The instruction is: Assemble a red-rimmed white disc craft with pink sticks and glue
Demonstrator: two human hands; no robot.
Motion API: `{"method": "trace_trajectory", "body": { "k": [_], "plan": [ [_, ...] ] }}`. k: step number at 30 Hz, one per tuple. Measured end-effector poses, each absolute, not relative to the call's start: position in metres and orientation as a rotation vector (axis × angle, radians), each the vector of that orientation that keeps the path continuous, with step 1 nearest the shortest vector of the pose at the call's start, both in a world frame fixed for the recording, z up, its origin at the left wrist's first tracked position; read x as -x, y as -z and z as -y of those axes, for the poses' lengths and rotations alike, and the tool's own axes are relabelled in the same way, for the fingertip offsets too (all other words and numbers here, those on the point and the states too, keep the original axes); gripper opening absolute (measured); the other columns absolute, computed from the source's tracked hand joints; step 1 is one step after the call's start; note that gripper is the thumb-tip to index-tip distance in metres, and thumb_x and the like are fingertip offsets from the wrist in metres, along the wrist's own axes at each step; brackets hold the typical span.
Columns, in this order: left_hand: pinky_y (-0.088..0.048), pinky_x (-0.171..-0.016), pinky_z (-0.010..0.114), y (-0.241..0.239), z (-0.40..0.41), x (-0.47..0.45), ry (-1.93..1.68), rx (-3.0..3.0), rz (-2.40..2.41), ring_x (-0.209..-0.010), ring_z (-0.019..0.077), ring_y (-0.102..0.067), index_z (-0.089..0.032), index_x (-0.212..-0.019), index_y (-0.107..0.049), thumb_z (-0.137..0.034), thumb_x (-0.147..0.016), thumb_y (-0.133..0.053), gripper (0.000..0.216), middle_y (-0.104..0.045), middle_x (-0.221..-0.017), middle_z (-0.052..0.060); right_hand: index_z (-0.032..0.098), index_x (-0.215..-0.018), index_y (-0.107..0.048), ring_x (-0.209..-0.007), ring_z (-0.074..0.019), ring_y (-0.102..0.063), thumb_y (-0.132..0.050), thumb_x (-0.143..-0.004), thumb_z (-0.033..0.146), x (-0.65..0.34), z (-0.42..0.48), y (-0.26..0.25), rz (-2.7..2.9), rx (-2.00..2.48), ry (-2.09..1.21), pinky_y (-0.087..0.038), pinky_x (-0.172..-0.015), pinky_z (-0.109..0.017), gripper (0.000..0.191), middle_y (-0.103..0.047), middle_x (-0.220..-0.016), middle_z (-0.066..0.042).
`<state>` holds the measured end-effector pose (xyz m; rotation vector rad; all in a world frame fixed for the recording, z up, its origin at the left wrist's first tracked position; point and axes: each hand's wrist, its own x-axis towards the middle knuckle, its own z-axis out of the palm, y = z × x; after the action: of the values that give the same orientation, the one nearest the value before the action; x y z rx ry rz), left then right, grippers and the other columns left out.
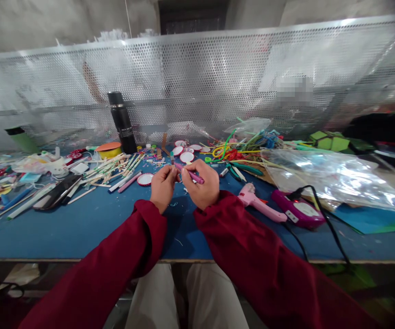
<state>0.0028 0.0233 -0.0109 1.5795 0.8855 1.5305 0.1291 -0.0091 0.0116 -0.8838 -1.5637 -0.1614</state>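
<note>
Over the middle of the table, both my hands are close together. My right hand [203, 185] is closed round a purple pen [195, 176], its tip end pointing left toward my other hand. My left hand [163, 186] pinches a small slim piece with a teal end [172, 158] sticking up above the fingertips; its lower part is hidden, so its kind is unclear. The pen's tip meets or nearly meets this piece; I cannot tell which. Left of my left hand lies a round white lid with a red rim [145, 179].
A pink glue gun [261, 204] and a purple power strip [300, 209] with black cables lie to the right, below plastic bags [331, 178]. A black bottle [122, 123] stands at the back. Left are wooden sticks [110, 170], pens and a dark phone [58, 193].
</note>
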Motion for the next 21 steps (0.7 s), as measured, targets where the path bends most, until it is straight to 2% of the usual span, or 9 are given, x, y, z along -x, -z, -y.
{"method": "trace_trajectory", "body": {
  "k": [21],
  "plan": [
    [-0.025,-0.045,0.022,0.0085,-0.0215,-0.0036,-1.527,-1.556,-0.896,-0.045,0.008,-0.035,-0.017,-0.069,-0.056,-0.038,-0.087,-0.056,0.027,-0.041,-0.05,-0.005,0.022,-0.074,-0.056,-0.064,-0.0145,-0.056,-0.056,-0.086,0.027,-0.1284,0.009,-0.0116,1.569,0.898,0.172,-0.042,-0.063,-0.028,0.013,-0.06,-0.067,0.001]
  ]
}}
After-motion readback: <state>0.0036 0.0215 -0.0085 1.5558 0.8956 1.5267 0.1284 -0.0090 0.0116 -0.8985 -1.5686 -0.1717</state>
